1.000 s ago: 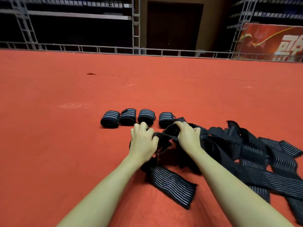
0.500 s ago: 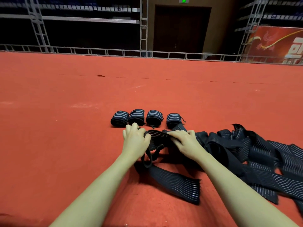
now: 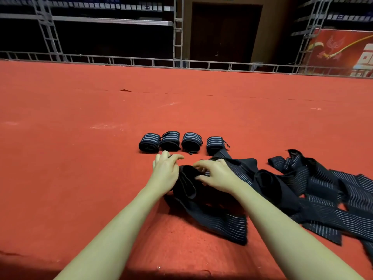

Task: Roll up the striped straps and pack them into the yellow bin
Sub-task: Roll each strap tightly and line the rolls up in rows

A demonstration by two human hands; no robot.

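A black strap with thin grey stripes (image 3: pixel 220 223) lies on the red carpet in front of me, its far end partly wound into a roll between my hands. My left hand (image 3: pixel 166 172) holds the left side of that roll with curled fingers. My right hand (image 3: pixel 216 174) pinches the top of the roll with bent fingers. Several finished rolls (image 3: pixel 171 140) stand in a row just beyond my hands. A heap of loose striped straps (image 3: pixel 314 184) sprawls to the right. No yellow bin is in view.
The red carpet (image 3: pixel 80 178) stretches far to the left and ahead. A metal rail (image 3: pixel 141 61) and scaffolding border its far edge, with a dark door and a red banner (image 3: pixel 343 51) behind.
My hands have drawn closer together and the strap's far end has gone from a spread band to a thicker roll. The camera has tilted slightly.
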